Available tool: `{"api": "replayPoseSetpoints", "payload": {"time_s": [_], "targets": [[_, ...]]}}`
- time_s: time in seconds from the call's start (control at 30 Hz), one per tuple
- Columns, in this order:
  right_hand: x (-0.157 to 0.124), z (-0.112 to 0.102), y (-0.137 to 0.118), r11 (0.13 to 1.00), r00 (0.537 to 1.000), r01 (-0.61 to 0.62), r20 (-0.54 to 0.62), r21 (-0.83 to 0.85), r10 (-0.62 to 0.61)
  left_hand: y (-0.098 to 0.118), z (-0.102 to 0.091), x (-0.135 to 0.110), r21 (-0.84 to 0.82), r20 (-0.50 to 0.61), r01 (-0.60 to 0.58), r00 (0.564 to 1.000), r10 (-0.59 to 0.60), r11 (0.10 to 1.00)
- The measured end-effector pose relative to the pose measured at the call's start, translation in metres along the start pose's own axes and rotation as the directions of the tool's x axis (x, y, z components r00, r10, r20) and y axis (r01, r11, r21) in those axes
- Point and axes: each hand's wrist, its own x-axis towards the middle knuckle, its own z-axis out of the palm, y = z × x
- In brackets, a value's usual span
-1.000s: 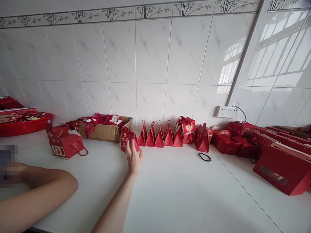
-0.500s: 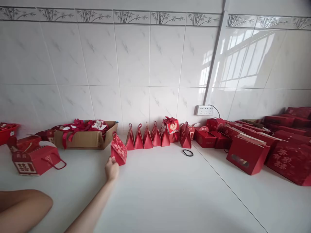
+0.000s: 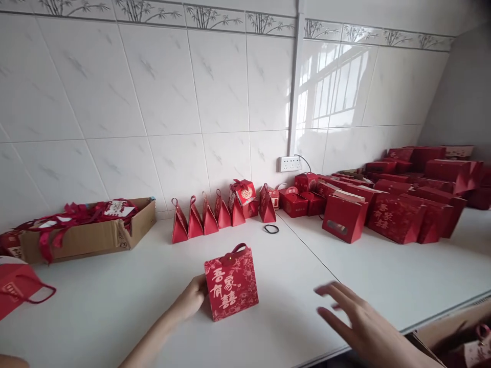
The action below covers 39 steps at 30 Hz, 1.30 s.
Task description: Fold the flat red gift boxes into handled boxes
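Observation:
My left hand (image 3: 195, 296) grips a red gift box (image 3: 232, 286) by its left side, and the fingertips are hidden behind it. White characters and a floral pattern cover the box's front, and a strap handle with a small stud tops it. The box stands close to the middle of the white table (image 3: 153, 301), slightly tilted. To the right, my right hand (image 3: 355, 317) hovers apart from the box with its fingers spread, holding nothing. Behind the held box runs a row of several similar wedge-shaped red boxes (image 3: 195, 223) with loop handles.
A cardboard box (image 3: 76, 240) of red items with ribbons lies at left, a red handled box (image 3: 17, 289) before it. A black loop (image 3: 271, 229) lies near the row. Many red gift bags (image 3: 397, 217) crowd the right. A socket strip (image 3: 290, 163) is on the wall.
My left hand has brought the red gift box from beside the row nearer to me and turned its front this way. My right hand has come into view. The view has shifted right.

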Motion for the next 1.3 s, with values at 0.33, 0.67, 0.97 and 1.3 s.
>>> {"api": "replayPoseSetpoints", "payload": {"time_s": [0.33, 0.67, 0.97, 1.3], "targets": [[0.149, 0.041, -0.060, 0.871, 0.893, 0.435, 0.016, 0.229, -0.450, 0.053, -0.007, 0.060, -0.195, -0.161, -0.095, 0.985, 0.063, 0.976], [0.159, 0.110, -0.059, 0.658, 0.998, 0.049, -0.015, 0.752, -0.057, 0.034, 0.033, 0.031, -0.321, -0.022, -0.113, 0.993, 0.112, 0.940], [0.136, 0.079, -0.069, 0.689, 0.995, 0.098, -0.067, 0.718, -0.072, 0.043, 0.043, 0.015, -0.119, -0.247, -0.131, 0.964, 0.099, 0.984], [0.124, 0.077, -0.083, 0.643, 0.960, 0.212, -0.032, 0.736, -0.279, 0.076, 0.027, 0.009, 0.089, -0.537, -0.471, 0.719, 0.441, 0.878]]}}
